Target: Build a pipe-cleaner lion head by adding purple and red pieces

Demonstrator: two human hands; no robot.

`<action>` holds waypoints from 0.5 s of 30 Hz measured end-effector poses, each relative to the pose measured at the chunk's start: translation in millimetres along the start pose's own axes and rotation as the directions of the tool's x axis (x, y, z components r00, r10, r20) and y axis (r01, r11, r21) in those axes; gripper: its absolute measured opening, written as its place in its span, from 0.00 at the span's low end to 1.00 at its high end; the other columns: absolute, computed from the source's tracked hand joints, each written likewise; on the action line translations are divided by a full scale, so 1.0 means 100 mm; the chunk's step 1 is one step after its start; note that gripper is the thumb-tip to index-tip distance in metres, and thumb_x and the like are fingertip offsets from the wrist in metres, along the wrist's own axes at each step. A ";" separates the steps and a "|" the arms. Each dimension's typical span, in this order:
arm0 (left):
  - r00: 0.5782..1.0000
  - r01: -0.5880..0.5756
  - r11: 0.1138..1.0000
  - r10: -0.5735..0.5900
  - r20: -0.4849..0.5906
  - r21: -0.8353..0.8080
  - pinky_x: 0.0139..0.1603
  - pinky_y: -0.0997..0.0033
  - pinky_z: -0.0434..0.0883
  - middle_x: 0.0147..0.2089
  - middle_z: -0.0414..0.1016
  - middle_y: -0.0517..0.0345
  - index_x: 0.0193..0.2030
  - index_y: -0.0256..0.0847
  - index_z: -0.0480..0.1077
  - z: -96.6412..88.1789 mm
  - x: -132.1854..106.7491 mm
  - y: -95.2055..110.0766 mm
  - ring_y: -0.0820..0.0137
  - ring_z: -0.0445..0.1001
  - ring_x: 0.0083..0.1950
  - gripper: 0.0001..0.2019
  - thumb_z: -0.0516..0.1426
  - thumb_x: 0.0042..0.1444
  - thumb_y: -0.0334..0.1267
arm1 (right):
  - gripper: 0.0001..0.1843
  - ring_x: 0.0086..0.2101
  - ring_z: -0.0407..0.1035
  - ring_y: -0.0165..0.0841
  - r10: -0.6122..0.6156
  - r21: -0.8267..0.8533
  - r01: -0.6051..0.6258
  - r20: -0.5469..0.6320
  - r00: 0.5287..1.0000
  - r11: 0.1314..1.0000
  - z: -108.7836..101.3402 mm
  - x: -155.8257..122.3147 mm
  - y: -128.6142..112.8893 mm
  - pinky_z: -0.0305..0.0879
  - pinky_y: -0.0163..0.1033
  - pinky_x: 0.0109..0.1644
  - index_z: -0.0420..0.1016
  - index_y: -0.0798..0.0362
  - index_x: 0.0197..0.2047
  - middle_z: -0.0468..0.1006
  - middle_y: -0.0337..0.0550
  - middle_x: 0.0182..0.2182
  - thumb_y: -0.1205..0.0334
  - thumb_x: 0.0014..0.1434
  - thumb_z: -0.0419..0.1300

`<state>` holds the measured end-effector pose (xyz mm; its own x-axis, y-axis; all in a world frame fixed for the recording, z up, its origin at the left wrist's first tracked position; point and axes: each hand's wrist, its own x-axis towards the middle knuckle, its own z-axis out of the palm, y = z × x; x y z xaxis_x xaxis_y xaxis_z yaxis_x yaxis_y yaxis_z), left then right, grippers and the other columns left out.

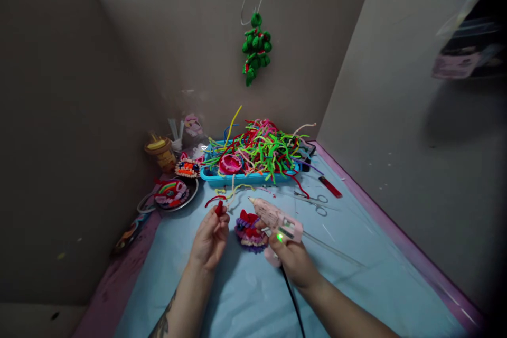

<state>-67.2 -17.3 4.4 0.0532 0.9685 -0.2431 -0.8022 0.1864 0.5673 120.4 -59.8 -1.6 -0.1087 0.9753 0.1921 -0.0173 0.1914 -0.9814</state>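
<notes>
My left hand is closed, pinching a short red piece of pipe cleaner between thumb and fingertips. In my right hand is a pale pink hot glue gun, its nozzle pointing up and left, with a green light on its side. A clear glue stick sticks out of its back, and a black cord hangs from the handle. On the blue table cover between my hands lies a ring-like red, purple and pink pipe-cleaner craft, partly hidden behind my right fingers.
A blue tray heaped with coloured pipe cleaners stands at the back. Scissors and a red-and-black object lie right. A metal plate with a rainbow craft is left. A green craft hangs from a wire.
</notes>
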 end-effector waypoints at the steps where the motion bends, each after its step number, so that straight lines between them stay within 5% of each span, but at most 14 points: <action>1: 1.000 -0.008 1.000 0.008 -0.009 0.015 0.26 0.91 0.71 0.33 0.73 0.57 0.37 0.35 0.73 0.00 0.01 0.00 0.81 0.70 0.29 0.15 0.67 0.40 0.28 | 0.25 0.50 0.68 0.43 0.000 0.000 0.000 -0.001 1.000 1.000 0.00 0.00 0.00 0.60 0.50 0.59 0.75 0.52 0.45 0.76 0.52 0.48 0.41 0.58 0.52; 8: 0.987 -0.132 0.952 0.152 -0.052 0.276 0.28 0.83 0.71 0.30 0.76 0.58 0.31 0.36 0.73 -0.01 0.03 -0.07 0.79 0.72 0.27 0.17 0.71 0.32 0.36 | 0.29 0.50 0.69 0.45 0.059 0.034 -0.060 0.030 0.998 0.998 0.01 0.01 -0.01 0.65 0.50 0.55 0.75 0.52 0.49 0.77 0.52 0.46 0.38 0.55 0.54; 15: 0.952 -0.279 0.761 0.299 0.066 0.585 0.32 0.75 0.69 0.31 0.76 0.58 0.32 0.36 0.74 -0.11 0.03 -0.12 0.75 0.71 0.28 0.13 0.67 0.38 0.36 | 0.24 0.43 0.72 0.45 0.033 0.018 -0.035 0.067 0.997 0.999 0.07 0.05 -0.12 0.71 0.46 0.46 0.76 0.48 0.45 0.80 0.44 0.33 0.39 0.55 0.56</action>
<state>-63.8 -18.4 -11.8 -0.1500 0.9886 -0.0102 -0.2773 -0.0321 0.9603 113.6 -57.4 10.9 -0.1759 0.9715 0.1586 -0.0309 0.1556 -0.9873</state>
